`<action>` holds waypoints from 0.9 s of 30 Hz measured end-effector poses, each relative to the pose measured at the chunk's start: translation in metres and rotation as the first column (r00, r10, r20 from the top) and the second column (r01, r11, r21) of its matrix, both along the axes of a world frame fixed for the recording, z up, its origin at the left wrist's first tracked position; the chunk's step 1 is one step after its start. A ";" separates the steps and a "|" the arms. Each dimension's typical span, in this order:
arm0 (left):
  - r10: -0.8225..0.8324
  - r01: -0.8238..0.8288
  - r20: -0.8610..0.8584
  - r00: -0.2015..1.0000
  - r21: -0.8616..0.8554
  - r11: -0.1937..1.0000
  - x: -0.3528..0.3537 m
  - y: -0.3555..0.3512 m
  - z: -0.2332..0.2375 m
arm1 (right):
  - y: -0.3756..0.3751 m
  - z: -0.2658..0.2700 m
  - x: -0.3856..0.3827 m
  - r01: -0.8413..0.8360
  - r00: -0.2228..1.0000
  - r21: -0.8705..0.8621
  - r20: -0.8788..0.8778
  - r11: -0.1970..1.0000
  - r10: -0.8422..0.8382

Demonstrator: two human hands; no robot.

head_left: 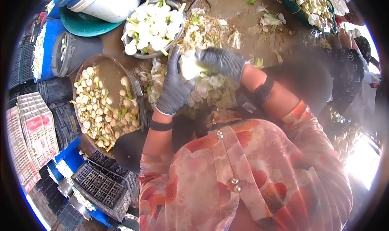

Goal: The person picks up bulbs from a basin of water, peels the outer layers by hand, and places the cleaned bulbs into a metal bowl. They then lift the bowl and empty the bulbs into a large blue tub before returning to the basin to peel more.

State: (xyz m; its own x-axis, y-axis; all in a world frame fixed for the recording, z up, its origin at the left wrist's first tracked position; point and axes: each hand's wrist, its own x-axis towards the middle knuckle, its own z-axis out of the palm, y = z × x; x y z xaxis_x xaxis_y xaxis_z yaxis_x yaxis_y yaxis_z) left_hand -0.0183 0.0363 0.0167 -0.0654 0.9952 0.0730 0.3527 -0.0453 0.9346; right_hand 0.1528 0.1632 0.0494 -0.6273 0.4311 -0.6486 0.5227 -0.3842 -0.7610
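Note:
A peeled white onion (189, 65) is held up between my two hands, over a heap of peelings (210, 87). My left hand (175, 89), in a dark grey glove, cups it from the left, thumb below and fingers along its side. From the right, my right hand (222, 61), gloved the same way, has its fingers curled against the onion's upper right side; motion blurs it. Just beyond my hands stands a grey basin (181, 35) heaped with peeled white onions (154, 26) with short green stems. Left of my left hand, a wide tub (135, 83) holds unpeeled onions (95, 105).
Black crates (101, 186) and white-red crates (38, 127) are stacked at left. A dark bucket (77, 54), a green basin (87, 26) and a white bucket (106, 6) stand upper left. Another person (348, 65) sits at right near a basket of onions (312, 6). Peelings litter the wet floor.

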 end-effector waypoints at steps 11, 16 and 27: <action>0.266 -0.123 0.561 0.784 -0.279 0.952 0.004 0.012 -0.026 | 0.004 0.003 0.006 0.086 0.993 0.204 0.065 0.975 -0.101; 0.322 -0.089 0.903 0.284 -0.310 0.947 -0.020 0.024 -0.067 | 0.014 -0.036 0.024 -0.486 0.820 0.480 0.540 0.730 0.191; 0.481 -0.169 0.872 -0.086 -0.489 0.856 -0.054 0.085 -0.064 | 0.000 -0.038 0.001 -0.835 0.544 0.362 0.658 0.415 0.521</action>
